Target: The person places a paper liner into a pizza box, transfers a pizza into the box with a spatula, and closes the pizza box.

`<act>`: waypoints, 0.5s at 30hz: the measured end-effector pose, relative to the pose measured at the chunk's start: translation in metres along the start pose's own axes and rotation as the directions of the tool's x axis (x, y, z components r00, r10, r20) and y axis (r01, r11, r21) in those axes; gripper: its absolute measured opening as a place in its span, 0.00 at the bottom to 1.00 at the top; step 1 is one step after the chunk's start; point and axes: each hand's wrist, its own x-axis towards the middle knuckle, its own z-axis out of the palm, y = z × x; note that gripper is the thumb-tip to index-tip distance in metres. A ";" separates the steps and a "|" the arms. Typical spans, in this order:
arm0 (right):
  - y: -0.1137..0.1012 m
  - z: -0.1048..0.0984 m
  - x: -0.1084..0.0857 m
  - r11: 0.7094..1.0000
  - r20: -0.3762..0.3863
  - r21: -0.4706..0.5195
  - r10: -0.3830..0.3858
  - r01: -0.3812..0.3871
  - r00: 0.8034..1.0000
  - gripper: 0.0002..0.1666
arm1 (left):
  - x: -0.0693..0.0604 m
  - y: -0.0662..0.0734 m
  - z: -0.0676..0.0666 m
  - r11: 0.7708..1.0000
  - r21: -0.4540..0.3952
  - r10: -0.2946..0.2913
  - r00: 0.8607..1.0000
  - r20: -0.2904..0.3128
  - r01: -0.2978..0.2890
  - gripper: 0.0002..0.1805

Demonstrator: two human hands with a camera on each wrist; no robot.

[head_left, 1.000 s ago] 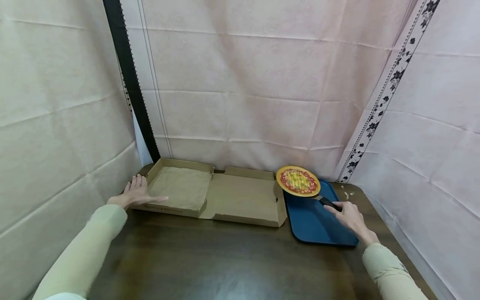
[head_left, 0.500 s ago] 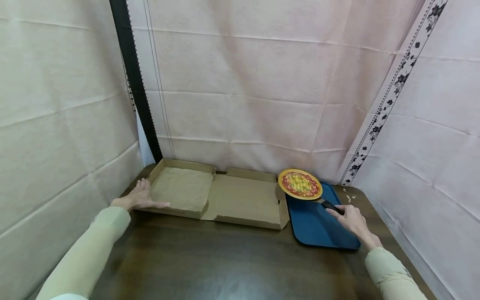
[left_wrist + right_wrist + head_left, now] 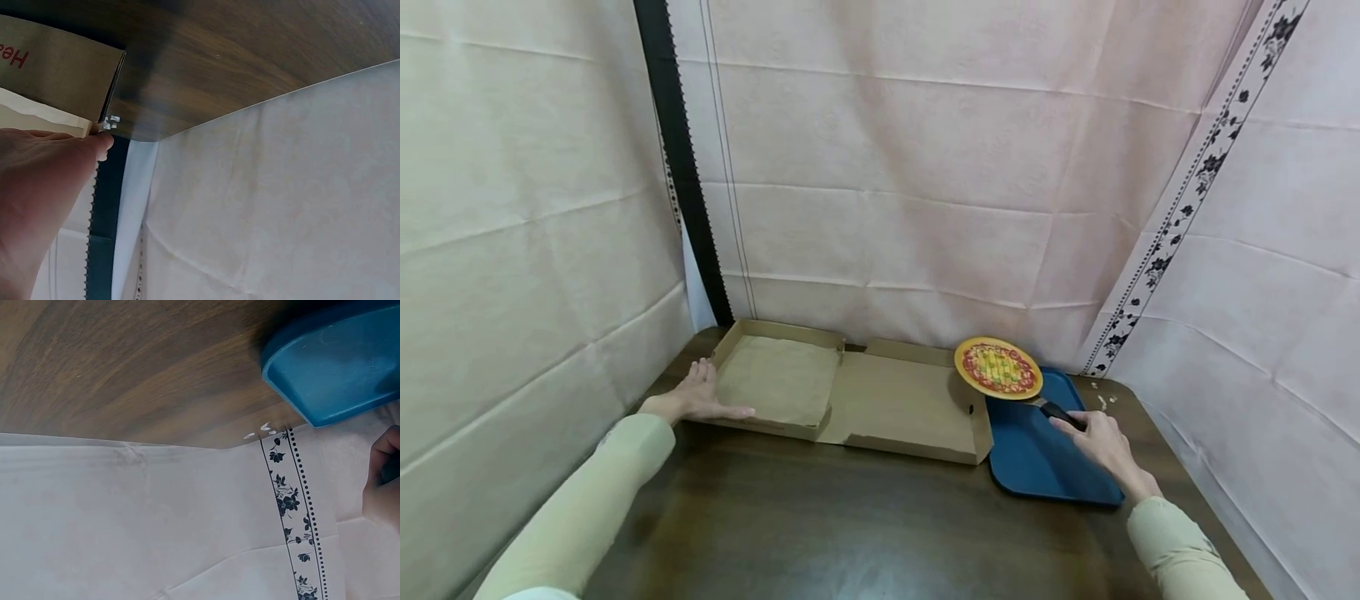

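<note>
As I look through the head camera, I have the right hand (image 3: pixel 1101 442) with its fingers curled round a black-handled server (image 3: pixel 1062 413). A short metal neck (image 3: pixel 1034 402) runs from the handle to the yellow-edged pizza (image 3: pixel 998 367), which hides whatever blade lies beneath it. I see the pizza over the far left part of the blue tray (image 3: pixel 1048 467), near the right end of a cardboard lid (image 3: pixel 913 404), its topping turned towards me; I cannot tell how high it is. The tray lies on the tabletop (image 3: pixel 865 517), just beside the lid.

On the other side I have the left hand (image 3: pixel 700 397) with straight, spread fingers, grasping nothing and resting against the near left corner of the cardboard box (image 3: pixel 790 333). The box's base is on the left, lined with a sheet of brown paper (image 3: pixel 778 379), and the lid is folded out to the right. From the left wrist I get red lettering (image 3: pixel 14 56) on the box wall.

Through the right wrist camera I catch part of the right hand and a corner of the tray. White flecks (image 3: pixel 1105 402) dot the tabletop beside that corner. Pale cloth (image 3: pixel 880 167) hangs around, with a floral band (image 3: pixel 1157 267) on the right.
</note>
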 end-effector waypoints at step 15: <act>-0.012 0.006 0.010 1.000 -0.021 -0.003 -0.022 0.022 1.000 0.41 | -0.005 0.018 0.000 0.997 0.072 -0.023 0.999 0.031 0.021 0.76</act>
